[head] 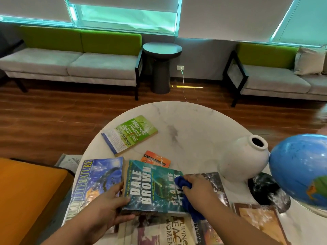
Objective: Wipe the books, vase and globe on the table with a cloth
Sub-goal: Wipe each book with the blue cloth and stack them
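A teal "Dale Brown" paperback (148, 188) lies at the near side of the round white marble table (194, 124). My left hand (108, 204) grips its near-left corner. My right hand (198, 190) presses a blue cloth (182, 181) onto the book's right part. Other books lie around: a blue "Literature" book (99, 175), a green finance book (131, 134), a small orange one (156, 160), and several more under my arms. A white vase (246, 158) stands at the right, touching a blue globe (300, 168).
The globe's dark speckled base (267, 191) sits beside the vase. An orange cushioned seat (26, 195) is at the left, close to the table. Grey and green sofas (70, 62) and a dark round side table (161, 66) line the far wall across a wooden floor.
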The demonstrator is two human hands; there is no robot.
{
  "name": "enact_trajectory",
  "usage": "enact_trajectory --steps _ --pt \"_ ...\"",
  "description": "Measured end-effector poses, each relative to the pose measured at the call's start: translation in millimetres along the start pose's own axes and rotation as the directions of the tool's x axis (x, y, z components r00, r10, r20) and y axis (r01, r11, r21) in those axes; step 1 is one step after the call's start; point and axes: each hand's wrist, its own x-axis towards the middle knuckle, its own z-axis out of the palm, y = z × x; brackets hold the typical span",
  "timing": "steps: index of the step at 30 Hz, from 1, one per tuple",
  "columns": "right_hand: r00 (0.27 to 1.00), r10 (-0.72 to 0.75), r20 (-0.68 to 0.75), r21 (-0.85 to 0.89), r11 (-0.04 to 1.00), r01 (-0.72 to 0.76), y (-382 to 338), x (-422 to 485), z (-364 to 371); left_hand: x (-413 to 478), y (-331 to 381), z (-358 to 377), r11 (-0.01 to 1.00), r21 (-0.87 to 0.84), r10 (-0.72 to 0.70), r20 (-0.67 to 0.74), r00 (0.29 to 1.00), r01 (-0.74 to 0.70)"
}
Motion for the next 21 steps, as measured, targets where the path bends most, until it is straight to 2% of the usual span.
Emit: enact_trajectory --steps 4,8,12,17,21 --pt "0.996 0.038 0.086 0.049 0.998 -0.042 -3.9 6.1 3.4 1.1 -0.7 1.1 1.000 0.002 0.029 -0.019 0.999 -0.029" --pt "0.997 0.075 0.030 -0.026 0.997 -0.075 3.4 13.9 1.9 -0.6 0.7 0.0 0.999 0.005 0.044 0.014 0.999 -0.044" --pt "0.998 -0.026 0.059 -0.076 0.997 0.031 1.2 11.5 2.5 -0.1 2.2 -1.2 0.997 0.049 0.051 0.004 0.999 -0.051" --pt "0.999 0.019 -0.045 -0.045 0.999 -0.021 3.7 23.9 5.0 -0.5 2.2 -0.1 0.996 0.075 0.055 -0.004 0.998 -0.055" --pt "0.997 -0.076 -0.010 -0.011 0.997 0.075 -8.1 22.6 6.7 0.5 2.0 -2.8 0.993 0.105 0.050 0.001 0.999 -0.049"
